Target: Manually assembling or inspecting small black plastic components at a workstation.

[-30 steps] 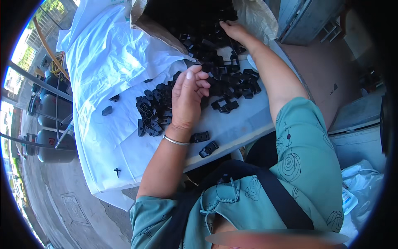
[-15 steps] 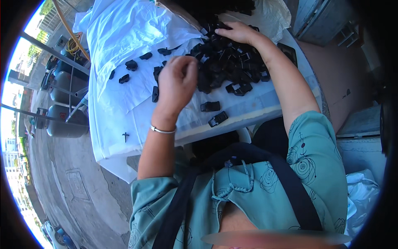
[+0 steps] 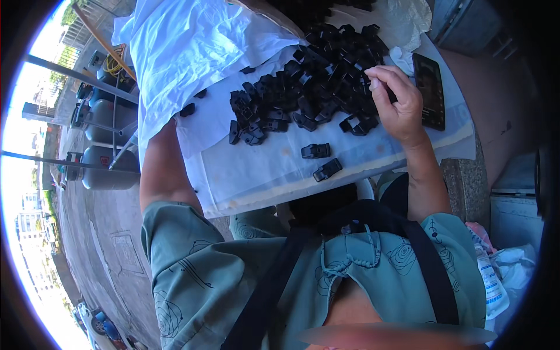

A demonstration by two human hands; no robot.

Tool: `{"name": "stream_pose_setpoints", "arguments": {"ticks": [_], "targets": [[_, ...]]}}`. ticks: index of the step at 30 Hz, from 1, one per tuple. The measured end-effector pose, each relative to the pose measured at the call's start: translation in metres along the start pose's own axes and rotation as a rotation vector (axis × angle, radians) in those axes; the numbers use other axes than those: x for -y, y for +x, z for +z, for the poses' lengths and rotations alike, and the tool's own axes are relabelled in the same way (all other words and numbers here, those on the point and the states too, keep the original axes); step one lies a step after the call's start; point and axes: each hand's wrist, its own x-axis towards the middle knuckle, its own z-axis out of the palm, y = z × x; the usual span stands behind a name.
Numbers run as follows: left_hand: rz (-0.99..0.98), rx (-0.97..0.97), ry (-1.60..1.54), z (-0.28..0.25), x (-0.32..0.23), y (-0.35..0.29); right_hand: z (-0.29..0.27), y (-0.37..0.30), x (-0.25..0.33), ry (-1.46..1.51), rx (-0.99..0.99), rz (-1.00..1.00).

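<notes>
My left forearm [image 3: 165, 166] reaches up under the white plastic sheet [image 3: 192, 64] at the table's left side, and the sheet hides that hand. My right hand [image 3: 402, 108] is at the right edge of a heap of small black plastic parts [image 3: 315, 81], palm turned up. Its fingers are curled in toward the thumb; whether anything sits between them I cannot make out. Two black buckle-like pieces, one [image 3: 315, 151] and a second [image 3: 328, 170], lie apart from the heap near the table's front edge. A few more black parts [image 3: 188, 109] lie by the sheet's edge.
A dark phone or tablet [image 3: 429, 93] lies right of my right hand, beside a crumpled white wad [image 3: 401, 58]. More black parts fill an opened bag [image 3: 274, 17] at the back. Grey tanks [image 3: 108, 166] and metal bars stand beyond the table's left side.
My left hand has gone left and under the sheet. The right hand has drawn back from the heap's far side toward me. Loose parts at left are now gathered against the heap.
</notes>
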Motion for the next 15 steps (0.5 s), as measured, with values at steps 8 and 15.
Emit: {"name": "stream_pose_setpoints", "arguments": {"ticks": [8, 15], "targets": [[0.014, -0.053, -0.201, 0.049, -0.010, 0.053, -0.012, -0.022, -0.017, 0.030, 0.024, 0.152], [-0.043, -0.044, -0.283, 0.013, -0.014, 0.011, -0.008, -0.011, -0.011, 0.056, 0.031, 0.015]]}}
